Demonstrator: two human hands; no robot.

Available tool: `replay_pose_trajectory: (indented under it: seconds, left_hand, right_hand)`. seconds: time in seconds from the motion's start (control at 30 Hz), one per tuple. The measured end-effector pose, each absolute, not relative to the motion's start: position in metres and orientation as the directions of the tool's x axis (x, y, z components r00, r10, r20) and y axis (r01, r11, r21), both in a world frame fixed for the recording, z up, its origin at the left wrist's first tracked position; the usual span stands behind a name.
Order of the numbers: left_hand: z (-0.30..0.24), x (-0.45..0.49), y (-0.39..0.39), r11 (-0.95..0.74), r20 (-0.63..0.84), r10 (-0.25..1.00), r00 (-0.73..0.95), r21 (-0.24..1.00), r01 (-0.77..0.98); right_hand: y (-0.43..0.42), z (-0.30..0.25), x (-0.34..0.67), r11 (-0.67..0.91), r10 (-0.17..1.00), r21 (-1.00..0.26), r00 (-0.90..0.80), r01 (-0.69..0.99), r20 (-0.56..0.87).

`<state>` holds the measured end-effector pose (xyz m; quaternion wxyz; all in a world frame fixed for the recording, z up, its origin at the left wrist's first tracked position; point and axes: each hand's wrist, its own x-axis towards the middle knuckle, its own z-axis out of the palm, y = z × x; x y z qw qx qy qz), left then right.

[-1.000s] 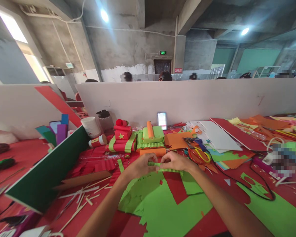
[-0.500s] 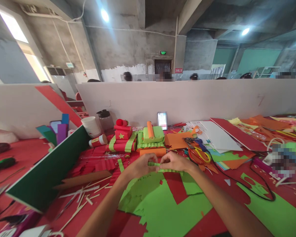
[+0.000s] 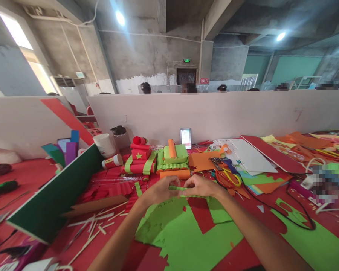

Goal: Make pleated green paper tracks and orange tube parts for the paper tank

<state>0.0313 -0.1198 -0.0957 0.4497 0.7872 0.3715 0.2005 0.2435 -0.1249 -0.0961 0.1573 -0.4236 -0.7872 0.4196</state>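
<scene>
Both hands meet over the middle of the table, pinching a narrow green paper strip [image 3: 183,191] between them. My left hand [image 3: 165,188] has its fingers closed on the strip's left part. My right hand [image 3: 201,186] is closed on it from the other side, its fingertips almost touching the left ones. The strip's far right part shows below my right palm, with a ridged edge. Under the hands lies a large green sheet [image 3: 197,244] with torn-looking edges. Just beyond them stands a green paper tank model [image 3: 176,154] with an orange roll [image 3: 172,149] on top.
A red paper tank with a yellow star [image 3: 138,154] stands beside the green one. Scissors [image 3: 231,177] and a black cable lie to the right. A dark green board [image 3: 59,192] leans at the left, near thin white sticks [image 3: 84,248]. A white partition [image 3: 214,114] closes off the back.
My fingertips have shifted very slightly on the green strip, opening a small gap between the two hands. Everything on the table looks the same.
</scene>
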Motion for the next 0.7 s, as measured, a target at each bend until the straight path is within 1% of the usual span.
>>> replay_pose_trajectory:
  seconds: [0.43, 0.57, 0.7]
  left_hand:
    - [-0.0947, 0.0312, -0.1201, -0.387, 0.025, 0.758, 0.652, 0.822, 0.418]
    - [-0.0935, 0.0311, -0.1205, -0.37, 0.006, 0.746, 0.665, 0.835, 0.407]
    - [-0.0944, 0.0308, -0.1202, -0.378, 0.006, 0.753, 0.658, 0.822, 0.426]
  right_hand:
    - [-0.1254, -0.0992, 0.2448, 0.305, 0.798, -0.775, -0.592, 0.553, -0.109]
    - [-0.1263, -0.0988, 0.2435, 0.31, 0.8, -0.756, -0.588, 0.577, -0.12]
    - [-0.1249, -0.103, 0.2426, 0.311, 0.793, -0.754, -0.595, 0.579, -0.13]
